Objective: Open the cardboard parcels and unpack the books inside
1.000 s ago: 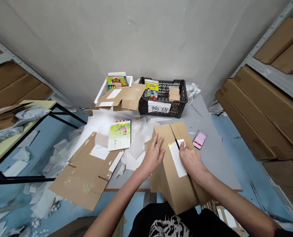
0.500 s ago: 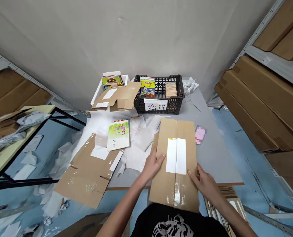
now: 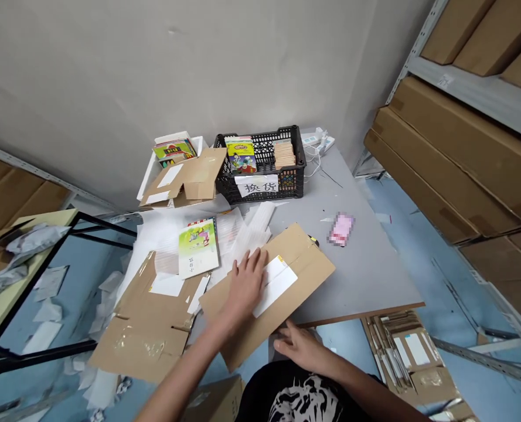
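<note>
**Left hand** (image 3: pixel 245 287): open, fingers spread, pressing down on the mailer.
**Right hand** (image 3: pixel 302 346): fingers at the mailer's near edge; grip cannot be determined.
**Cardboard mailer** (image 3: pixel 306 261): closed, lying flat and angled on the counter (image 3: pixel 365 275), overhanging the 6 o'clock edge.
**Status**: white label (image 3: pixel 278 284) applied; unfolded cardboard blank (image 3: pixel 146 334) and picture book (image 3: pixel 197 249) lie unpacked at 9 o'clock.

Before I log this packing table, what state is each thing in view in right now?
cardboard mailer: closed, lying flat, near corner past the table edge
white label: stuck on the mailer's top
left hand: flat on the mailer, fingers spread
right hand: open, at the mailer's near edge
unfolded cardboard blank: opened out flat
picture book: closed, lying face up
black plastic crate: upright, holding books
</note>
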Demonstrator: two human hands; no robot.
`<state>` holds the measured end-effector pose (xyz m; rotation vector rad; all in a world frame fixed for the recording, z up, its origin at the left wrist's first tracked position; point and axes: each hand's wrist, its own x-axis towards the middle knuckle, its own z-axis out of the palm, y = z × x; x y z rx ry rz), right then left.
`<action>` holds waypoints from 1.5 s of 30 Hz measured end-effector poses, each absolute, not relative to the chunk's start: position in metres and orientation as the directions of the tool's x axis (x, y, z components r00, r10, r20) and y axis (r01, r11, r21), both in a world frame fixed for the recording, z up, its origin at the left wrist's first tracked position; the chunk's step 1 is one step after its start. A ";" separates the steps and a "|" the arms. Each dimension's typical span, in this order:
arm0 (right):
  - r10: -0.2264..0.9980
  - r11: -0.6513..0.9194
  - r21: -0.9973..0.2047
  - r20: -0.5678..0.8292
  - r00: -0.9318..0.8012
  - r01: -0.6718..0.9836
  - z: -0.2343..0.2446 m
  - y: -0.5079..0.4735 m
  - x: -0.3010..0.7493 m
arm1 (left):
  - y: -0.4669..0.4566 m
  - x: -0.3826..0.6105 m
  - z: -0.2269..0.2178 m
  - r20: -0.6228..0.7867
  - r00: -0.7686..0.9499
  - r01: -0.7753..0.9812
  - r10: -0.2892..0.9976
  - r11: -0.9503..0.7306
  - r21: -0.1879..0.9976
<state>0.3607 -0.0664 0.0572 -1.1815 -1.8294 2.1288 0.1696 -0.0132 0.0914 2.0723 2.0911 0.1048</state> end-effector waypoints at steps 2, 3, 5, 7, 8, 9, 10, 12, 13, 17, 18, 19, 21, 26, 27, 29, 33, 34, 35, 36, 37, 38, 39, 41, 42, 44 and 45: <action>0.397 -0.237 -0.856 -0.517 -0.758 0.459 0.073 -0.050 0.383 | -0.020 0.188 0.085 -0.023 -0.020 0.989 1.000 0.023 0.144; 0.300 -0.252 -0.843 -0.534 -0.790 0.475 0.080 -0.038 0.398 | -0.022 0.193 0.083 -0.002 -0.028 0.991 1.000 0.028 0.130; 0.172 -0.342 -0.803 -0.564 -0.808 0.488 0.090 -0.007 0.429 | -0.023 0.196 0.077 0.026 -0.053 0.994 0.998 0.050 0.099; 0.376 -0.340 -0.816 -0.573 -0.728 0.467 0.086 0.033 0.454 | -0.019 0.190 0.071 0.030 -0.061 0.996 0.998 0.059 0.074; 0.544 -0.300 -0.831 -0.552 -0.631 0.468 0.078 0.053 0.462 | -0.017 0.186 0.069 0.025 -0.057 0.997 0.998 0.055 0.063; 0.694 -0.233 -0.833 -0.504 -0.514 0.503 0.067 0.074 0.465 | -0.014 0.182 0.067 0.021 -0.051 0.997 0.998 0.050 0.051; 0.807 -0.158 -0.806 -0.438 -0.396 0.570 0.053 0.094 0.465 | -0.012 0.178 0.065 0.018 -0.046 0.998 0.999 0.045 0.039; 0.911 -0.061 -0.642 -0.348 -0.220 0.764 0.022 0.127 0.453 | -0.009 0.174 0.063 0.020 -0.040 0.999 0.999 0.039 0.018; 0.923 -0.015 -0.526 -0.335 -0.191 0.851 0.006 0.140 0.443 | -0.008 0.173 0.062 0.023 -0.038 0.999 0.999 0.038 0.010; 0.893 0.110 -0.332 -0.381 -0.240 0.937 -0.042 0.170 0.398 | -0.006 0.172 0.061 0.024 -0.033 0.999 0.999 0.033 -0.008; 0.883 0.121 -0.332 -0.395 -0.254 0.936 -0.050 0.173 0.390 | -0.006 0.171 0.061 0.017 -0.033 0.999 0.999 0.033 -0.012; 0.873 0.132 -0.325 -0.409 -0.265 0.937 -0.057 0.175 0.383 | -0.006 0.171 0.061 0.010 -0.033 0.999 0.999 0.033 -0.015; 0.855 0.150 -0.310 -0.436 -0.280 0.939 -0.069 0.180 0.374 | -0.006 0.171 0.060 -0.002 -0.037 0.999 0.999 0.037 -0.019; 0.819 0.127 -0.301 -0.505 -0.271 0.945 -0.084 0.191 0.367 | -0.005 0.170 0.060 -0.023 -0.044 0.999 0.999 0.044 -0.009; 0.811 0.115 -0.307 -0.520 -0.267 0.945 -0.083 0.193 0.368 | -0.004 0.170 0.061 -0.027 -0.045 0.999 0.999 0.045 -0.004; 0.791 0.094 -0.324 -0.549 -0.268 0.941 -0.073 0.196 0.377 | -0.004 0.170 0.062 -0.034 -0.048 0.999 0.998 0.048 0.001; 0.801 0.060 -0.497 -0.494 -0.339 0.866 -0.022 0.192 0.424 | -0.004 0.169 0.062 -0.045 -0.050 0.999 0.998 0.050 0.000; 0.824 0.070 -0.582 -0.425 -0.376 0.810 -0.004 0.187 0.438 | -0.004 0.170 0.063 -0.050 -0.052 0.999 0.997 0.052 0.001; 0.847 0.093 -0.637 -0.354 -0.397 0.765 0.016 0.181 0.452 | -0.004 0.170 0.063 -0.055 -0.055 0.998 0.997 0.055 0.004; 0.870 0.113 -0.651 -0.299 -0.391 0.751 0.035 0.174 0.464 | -0.004 0.170 0.063 -0.061 -0.059 0.998 0.996 0.059 0.006; 0.882 0.131 -0.649 -0.268 -0.387 0.749 0.054 0.166 0.474 | -0.004 0.170 0.063 -0.067 -0.063 0.998 0.996 0.064 0.007; 0.883 0.164 -0.644 -0.242 -0.403 0.747 0.070 0.158 0.480 | -0.004 0.170 0.063 -0.072 -0.068 0.998 0.995 0.068 0.007; 0.876 0.210 -0.635 -0.215 -0.431 0.743 0.084 0.150 0.484 | -0.004 0.170 0.063 -0.076 -0.073 0.997 0.994 0.073 0.006; 0.846 0.318 -0.610 -0.163 -0.508 0.725 0.101 0.137 0.484 | -0.004 0.170 0.063 -0.080 -0.081 0.997 0.994 0.081 0.004; 0.828 0.371 -0.593 -0.137 -0.544 0.714 0.105 0.132 0.482 | -0.004 0.170 0.062 -0.081 -0.082 0.997 0.993 0.083 0.005; 0.798 0.454 -0.554 -0.095 -0.595 0.698 0.107 0.126 0.477 | -0.004 0.170 0.062 -0.080 -0.082 0.997 0.993 0.082 0.006; 0.789 0.482 -0.534 -0.081 -0.609 0.695 0.106 0.125 0.475 | -0.004 0.170 0.062 -0.079 -0.080 0.997 0.994 0.080 0.004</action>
